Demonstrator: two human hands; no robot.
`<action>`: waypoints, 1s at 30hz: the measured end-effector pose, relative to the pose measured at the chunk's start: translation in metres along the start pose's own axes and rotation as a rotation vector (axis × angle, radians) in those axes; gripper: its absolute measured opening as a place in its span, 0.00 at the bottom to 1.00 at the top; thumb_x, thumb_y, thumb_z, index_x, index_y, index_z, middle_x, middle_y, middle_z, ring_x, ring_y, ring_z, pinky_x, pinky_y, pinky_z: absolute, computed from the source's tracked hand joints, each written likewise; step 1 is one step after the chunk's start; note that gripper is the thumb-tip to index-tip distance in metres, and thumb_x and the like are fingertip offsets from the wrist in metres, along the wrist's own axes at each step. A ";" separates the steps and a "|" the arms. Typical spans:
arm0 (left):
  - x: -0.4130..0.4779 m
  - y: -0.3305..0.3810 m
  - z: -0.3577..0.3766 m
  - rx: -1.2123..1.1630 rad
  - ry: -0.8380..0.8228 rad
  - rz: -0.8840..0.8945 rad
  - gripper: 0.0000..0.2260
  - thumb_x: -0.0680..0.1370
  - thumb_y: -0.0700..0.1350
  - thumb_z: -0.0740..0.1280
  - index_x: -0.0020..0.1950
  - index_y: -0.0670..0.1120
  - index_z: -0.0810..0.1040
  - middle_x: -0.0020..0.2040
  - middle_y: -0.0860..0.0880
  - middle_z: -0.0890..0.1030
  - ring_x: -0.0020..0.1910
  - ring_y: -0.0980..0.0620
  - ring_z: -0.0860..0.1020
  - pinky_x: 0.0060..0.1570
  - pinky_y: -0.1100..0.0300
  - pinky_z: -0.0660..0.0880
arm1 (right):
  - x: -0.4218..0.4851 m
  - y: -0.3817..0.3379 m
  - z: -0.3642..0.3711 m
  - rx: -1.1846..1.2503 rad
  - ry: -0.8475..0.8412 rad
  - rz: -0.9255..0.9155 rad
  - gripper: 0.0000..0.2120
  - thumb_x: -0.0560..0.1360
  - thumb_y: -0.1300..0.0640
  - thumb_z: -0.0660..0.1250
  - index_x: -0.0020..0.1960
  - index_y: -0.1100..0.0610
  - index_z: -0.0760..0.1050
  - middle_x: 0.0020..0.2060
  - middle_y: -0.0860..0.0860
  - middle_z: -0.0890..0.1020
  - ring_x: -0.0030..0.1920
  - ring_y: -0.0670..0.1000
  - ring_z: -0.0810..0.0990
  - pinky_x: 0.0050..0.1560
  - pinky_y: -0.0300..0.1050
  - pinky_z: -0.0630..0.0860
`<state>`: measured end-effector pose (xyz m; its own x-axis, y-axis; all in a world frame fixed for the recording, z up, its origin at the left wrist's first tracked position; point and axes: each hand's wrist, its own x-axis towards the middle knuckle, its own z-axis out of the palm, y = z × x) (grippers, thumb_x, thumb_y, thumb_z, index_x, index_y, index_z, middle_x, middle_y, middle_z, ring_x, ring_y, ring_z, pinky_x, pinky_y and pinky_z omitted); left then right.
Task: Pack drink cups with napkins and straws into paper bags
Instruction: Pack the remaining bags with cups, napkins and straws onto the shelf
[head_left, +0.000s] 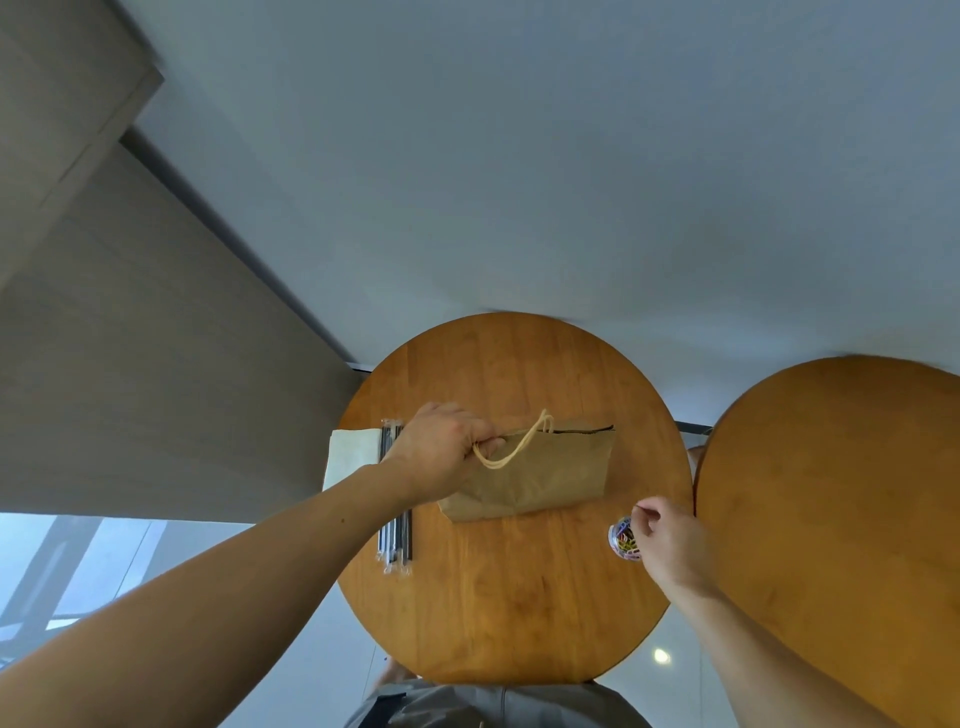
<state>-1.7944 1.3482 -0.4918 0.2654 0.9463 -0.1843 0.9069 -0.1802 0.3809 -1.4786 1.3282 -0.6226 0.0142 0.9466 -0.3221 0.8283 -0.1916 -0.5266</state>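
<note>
Left grip (441, 452): fingers curled round the top left corner of the paper bag (545, 478), beside its rope handle (514, 447).
Paper bag: lies flat on the round wooden surface (519, 597), stretching right from that grip.
Right grip (670, 540): pinches a thin item (641, 506) above a tub of coloured clips (623, 538), apart from the bag.
Napkins (350, 457), straws (397, 540): left of the bag.

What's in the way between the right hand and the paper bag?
Nothing visible. Only bare table separates the right hand, pinching what looks like a paper clip, from the paper bag; the left hand grips its other end.
</note>
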 end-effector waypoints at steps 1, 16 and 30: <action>0.000 0.000 0.000 0.002 -0.007 -0.008 0.13 0.83 0.55 0.60 0.59 0.55 0.82 0.48 0.57 0.83 0.45 0.57 0.72 0.52 0.57 0.67 | -0.001 -0.006 -0.005 0.073 -0.001 -0.019 0.03 0.78 0.59 0.67 0.49 0.52 0.79 0.38 0.44 0.81 0.41 0.47 0.83 0.35 0.36 0.76; -0.004 0.017 -0.013 0.006 -0.012 -0.119 0.12 0.83 0.53 0.59 0.60 0.60 0.80 0.43 0.58 0.81 0.40 0.57 0.67 0.45 0.59 0.62 | -0.040 -0.141 -0.068 0.416 -0.155 -0.442 0.13 0.75 0.55 0.73 0.50 0.36 0.77 0.45 0.36 0.83 0.48 0.38 0.81 0.47 0.30 0.77; -0.010 0.029 0.008 0.046 0.169 -0.136 0.12 0.79 0.59 0.62 0.55 0.57 0.81 0.49 0.55 0.79 0.51 0.52 0.74 0.50 0.58 0.61 | -0.015 -0.177 -0.072 0.177 -0.040 -0.780 0.11 0.73 0.66 0.73 0.52 0.54 0.83 0.44 0.35 0.80 0.46 0.38 0.80 0.48 0.30 0.75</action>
<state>-1.7682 1.3319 -0.4858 0.0846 0.9935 -0.0755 0.9455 -0.0562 0.3208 -1.5846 1.3664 -0.4681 -0.5556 0.8151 0.1640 0.4900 0.4803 -0.7274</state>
